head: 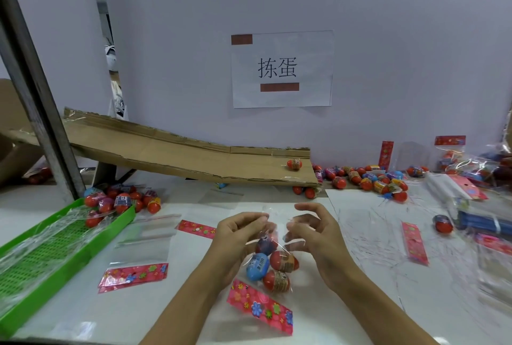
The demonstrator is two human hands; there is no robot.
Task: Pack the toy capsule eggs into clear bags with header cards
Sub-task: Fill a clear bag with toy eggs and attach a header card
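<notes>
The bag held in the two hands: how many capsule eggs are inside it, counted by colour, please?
In the clear bag, held by the left hand and right hand:
Red eggs: 2
Light blue egg: 1
Dark blue egg: 1
Total: 4

Our two bare hands meet over the work, both pinching at the same height.

Our left hand (238, 236) comes in from the lower left on a bare forearm, its fingers curled and thumb pressed against the fingertips in a pinch on the top edge of the clear plastic bag (273, 256). Our right hand (313, 236) reaches in from the lower right just beside that pinch, thumb and lower fingers pinching the bag's opposite edge, while the index finger arches loosely above. Both wrists are tilted inward toward each other, palms facing.
</notes>
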